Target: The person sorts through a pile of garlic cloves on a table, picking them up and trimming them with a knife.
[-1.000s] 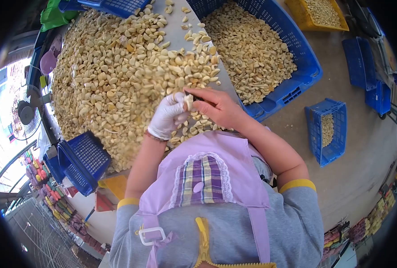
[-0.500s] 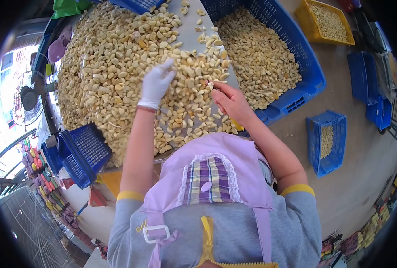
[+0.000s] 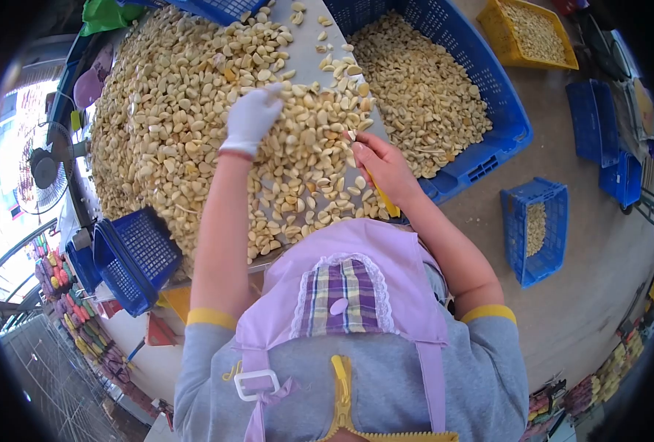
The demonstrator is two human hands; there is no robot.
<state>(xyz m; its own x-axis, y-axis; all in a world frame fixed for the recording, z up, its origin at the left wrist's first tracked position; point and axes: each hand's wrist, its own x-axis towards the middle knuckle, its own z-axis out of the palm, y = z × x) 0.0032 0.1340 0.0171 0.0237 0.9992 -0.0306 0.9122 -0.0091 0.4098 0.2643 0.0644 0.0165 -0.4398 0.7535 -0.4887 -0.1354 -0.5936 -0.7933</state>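
Peeled cloves that look like garlic form a wide pile point(image 3: 172, 125) on a metal table point(image 3: 306, 55). Over the middle of the pile is my left hand point(image 3: 252, 118), in a white glove. Its fingertips are smeared by motion, so I cannot tell whether they hold anything. My right hand point(image 3: 383, 166) is bare, with thumb and fingers pinched around a small pale clove point(image 3: 352, 135) at the pile's right edge. A long yellow piece point(image 3: 383, 193) shows beside the palm of this hand; whether it is gripped is unclear.
A big blue crate point(image 3: 482, 74) of cloves stands right of the table. Beyond are a yellow crate point(image 3: 510, 37) and a small blue crate point(image 3: 515, 236), both with cloves. Blue baskets point(image 3: 124, 258) hang at the table's left corner, near a fan point(image 3: 46, 168).
My left hand's fingers, spread earlier, look more drawn together and blurred. My right hand has shifted slightly, and more of the yellow piece beside it shows.
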